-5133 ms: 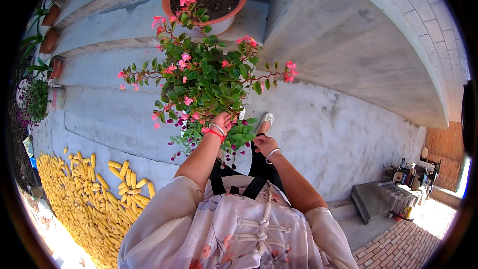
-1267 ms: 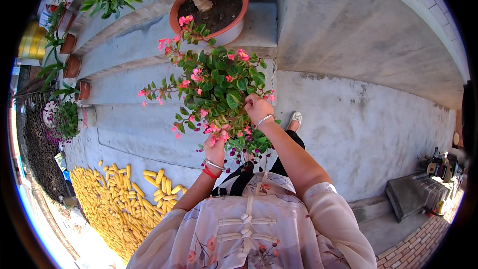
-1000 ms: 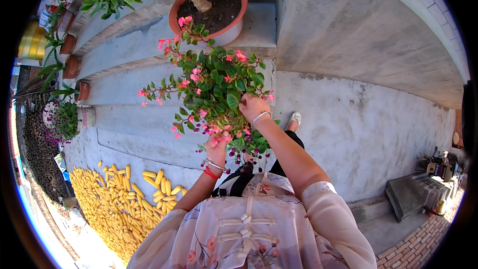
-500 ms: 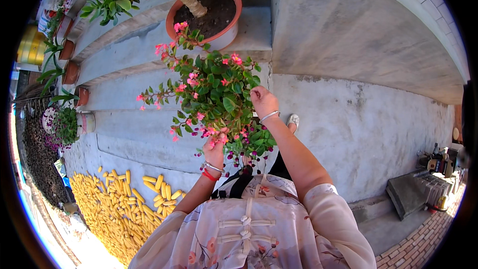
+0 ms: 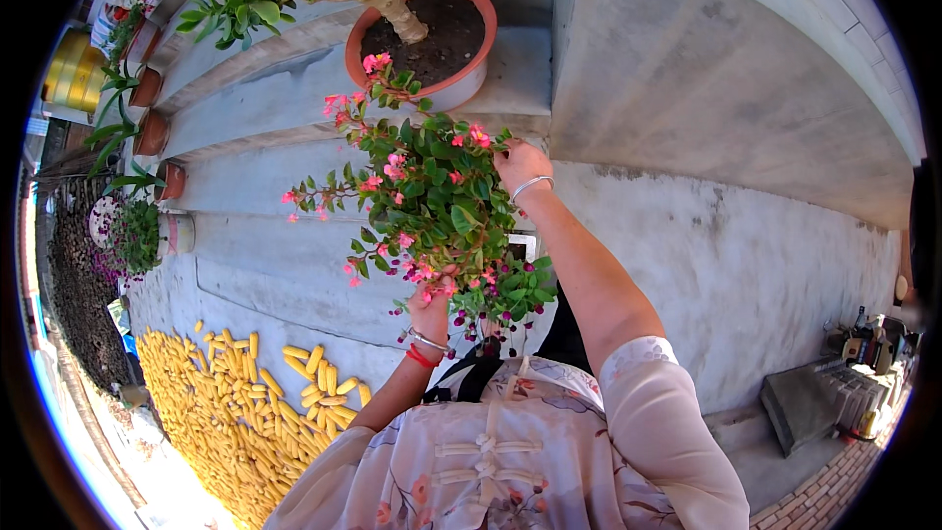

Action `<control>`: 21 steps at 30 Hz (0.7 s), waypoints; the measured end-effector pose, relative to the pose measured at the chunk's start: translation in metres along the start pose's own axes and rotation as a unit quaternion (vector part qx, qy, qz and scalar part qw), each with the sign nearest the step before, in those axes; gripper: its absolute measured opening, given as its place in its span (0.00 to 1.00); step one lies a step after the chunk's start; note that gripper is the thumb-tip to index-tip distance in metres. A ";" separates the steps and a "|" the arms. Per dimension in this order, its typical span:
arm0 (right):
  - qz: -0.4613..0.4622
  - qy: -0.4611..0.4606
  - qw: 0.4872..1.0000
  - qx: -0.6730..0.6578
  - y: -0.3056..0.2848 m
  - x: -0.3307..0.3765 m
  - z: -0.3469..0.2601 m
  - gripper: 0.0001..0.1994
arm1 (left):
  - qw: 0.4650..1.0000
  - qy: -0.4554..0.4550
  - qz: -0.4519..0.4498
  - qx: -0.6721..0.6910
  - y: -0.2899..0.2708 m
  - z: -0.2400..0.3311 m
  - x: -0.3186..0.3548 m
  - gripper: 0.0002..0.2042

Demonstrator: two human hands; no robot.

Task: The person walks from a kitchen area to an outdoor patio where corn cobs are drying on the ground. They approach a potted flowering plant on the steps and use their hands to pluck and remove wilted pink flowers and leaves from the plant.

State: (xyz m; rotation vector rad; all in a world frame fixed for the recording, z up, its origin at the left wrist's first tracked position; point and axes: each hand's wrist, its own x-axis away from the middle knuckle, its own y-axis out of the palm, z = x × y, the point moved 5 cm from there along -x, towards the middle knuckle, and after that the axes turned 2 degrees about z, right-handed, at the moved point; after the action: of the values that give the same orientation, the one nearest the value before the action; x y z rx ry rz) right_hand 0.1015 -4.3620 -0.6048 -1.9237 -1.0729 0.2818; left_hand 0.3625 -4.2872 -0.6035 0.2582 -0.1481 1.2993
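Note:
A bushy begonia (image 5: 442, 177) with green leaves and pink blossoms fills the middle of the view. My left hand (image 5: 430, 306) is at its near side, fingers closed on a cluster of pink flowers (image 5: 424, 273). On the far right edge of the plant, my right hand (image 5: 522, 165) pinches at a leafy stem; the fingertips are partly hidden. Purple globe-shaped blooms with green leaves (image 5: 525, 285) show below the begonia, close to my body. The begonia's own pot is hidden under the foliage.
Beyond the begonia, a thick-stemmed succulent stands in a round orange-rimmed pot (image 5: 471, 74) on concrete steps (image 5: 255, 108). Corn cobs (image 5: 235, 412) cover the ground at the near left. Small potted plants (image 5: 152, 132) line the far left. A concrete wall (image 5: 687, 88) rises at the right.
My right hand has moved farther away along the begonia's right edge, to a higher stem. My left hand stays at the near flowers. The whole view has shifted slightly.

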 end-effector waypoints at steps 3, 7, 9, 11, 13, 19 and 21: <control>-0.001 0.010 1.000 -0.018 0.004 -0.002 0.004 0.11 | 1.000 -0.002 0.001 0.013 0.001 0.000 -0.001 0.09; 0.006 0.011 0.999 -0.045 0.005 -0.001 0.006 0.11 | 1.000 -0.012 0.004 0.008 -0.001 -0.005 -0.003 0.09; 0.011 0.011 0.998 -0.061 0.005 -0.001 0.004 0.11 | 1.000 -0.003 0.002 0.003 -0.002 -0.006 -0.004 0.08; 0.055 0.040 0.990 -0.122 -0.001 -0.008 0.008 0.11 | 1.000 0.000 0.007 0.009 -0.003 -0.007 -0.005 0.08; 0.076 0.073 0.974 -0.200 -0.006 -0.018 0.019 0.11 | 0.999 0.000 0.021 0.027 -0.003 -0.003 -0.006 0.07; 0.155 0.061 0.976 -0.141 -0.018 -0.042 0.074 0.12 | 1.000 0.004 0.012 -0.015 -0.009 -0.001 -0.013 0.10; 0.068 0.073 0.991 -0.093 -0.012 -0.047 0.073 0.14 | 1.000 0.016 0.015 -0.005 -0.011 -0.002 -0.014 0.10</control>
State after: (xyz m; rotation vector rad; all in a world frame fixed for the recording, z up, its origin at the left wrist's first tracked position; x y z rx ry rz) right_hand 0.0253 -4.3520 -0.6471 -2.1522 -0.8997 0.1153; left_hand 0.3690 -4.3017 -0.6102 0.2282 -0.1321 1.3319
